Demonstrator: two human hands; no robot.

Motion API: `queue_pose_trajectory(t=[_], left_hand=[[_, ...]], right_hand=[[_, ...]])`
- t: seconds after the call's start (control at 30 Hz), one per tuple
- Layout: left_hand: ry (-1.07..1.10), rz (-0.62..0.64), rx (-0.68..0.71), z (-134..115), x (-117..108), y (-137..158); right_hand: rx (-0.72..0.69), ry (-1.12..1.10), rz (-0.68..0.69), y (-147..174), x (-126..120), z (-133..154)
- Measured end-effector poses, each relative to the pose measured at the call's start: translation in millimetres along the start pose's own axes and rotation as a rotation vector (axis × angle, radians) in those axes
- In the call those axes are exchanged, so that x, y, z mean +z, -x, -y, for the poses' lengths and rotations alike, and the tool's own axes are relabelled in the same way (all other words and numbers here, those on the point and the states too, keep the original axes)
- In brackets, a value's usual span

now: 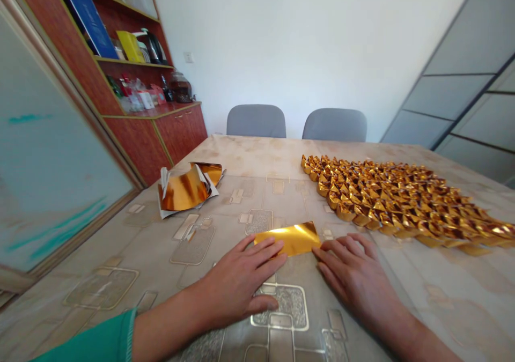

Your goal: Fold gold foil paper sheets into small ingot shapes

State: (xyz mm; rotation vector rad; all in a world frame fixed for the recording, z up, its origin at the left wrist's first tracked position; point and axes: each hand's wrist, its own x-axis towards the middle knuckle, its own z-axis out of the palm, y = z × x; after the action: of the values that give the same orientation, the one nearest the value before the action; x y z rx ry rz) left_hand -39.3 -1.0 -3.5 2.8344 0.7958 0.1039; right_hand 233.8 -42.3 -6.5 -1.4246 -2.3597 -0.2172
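Observation:
A folded strip of gold foil paper [298, 238] lies flat on the patterned tablecloth in front of me. My left hand [249, 273] rests with its fingers stretched over the strip's left end, thumb apart on the cloth. At the strip's right end, my right hand [350, 265] touches the corner with its fingertips; its fingers are extended and slightly bent. To the left sits a loose stack of gold foil sheets [185, 187] with white edges, curled upward. Many folded gold paper ingots [386, 198] stand in close rows on the right side.
The table [249, 158] carries a clear cover over its cloth. Two grey chairs [256, 120] stand behind its far edge. A reddish wooden cabinet [177, 137] with shelves of household items is at the back left, beside a sliding door [52, 153].

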Motion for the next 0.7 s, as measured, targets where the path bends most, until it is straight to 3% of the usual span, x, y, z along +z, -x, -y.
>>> queue_pose_trajectory(t=[0.17, 0.27, 0.37, 0.47, 0.6, 0.7], left_hand=[[-0.069, 0.053, -0.010, 17, -6, 34], [-0.114, -0.031, 0.001, 15, -15, 40], [-0.100, -0.223, 0.003, -4, -21, 19], [-0.128, -0.311, 0.056, -26, -17, -21], [-0.203, -0.260, 0.059, -33, 1, -58], [-0.210, -0.244, 0.106, -24, 13, -57]], right_hand=[[0.016, -0.058, 0.002, -1, 2, -3], [0.003, -0.084, -0.007, -3, 3, -3], [-0.009, -0.088, -0.011, -4, 4, -2], [-0.009, -0.091, -0.007, -6, 4, 0], [0.002, -0.109, -0.004, -7, 4, 1], [0.015, -0.125, -0.007, -6, 4, 0]])
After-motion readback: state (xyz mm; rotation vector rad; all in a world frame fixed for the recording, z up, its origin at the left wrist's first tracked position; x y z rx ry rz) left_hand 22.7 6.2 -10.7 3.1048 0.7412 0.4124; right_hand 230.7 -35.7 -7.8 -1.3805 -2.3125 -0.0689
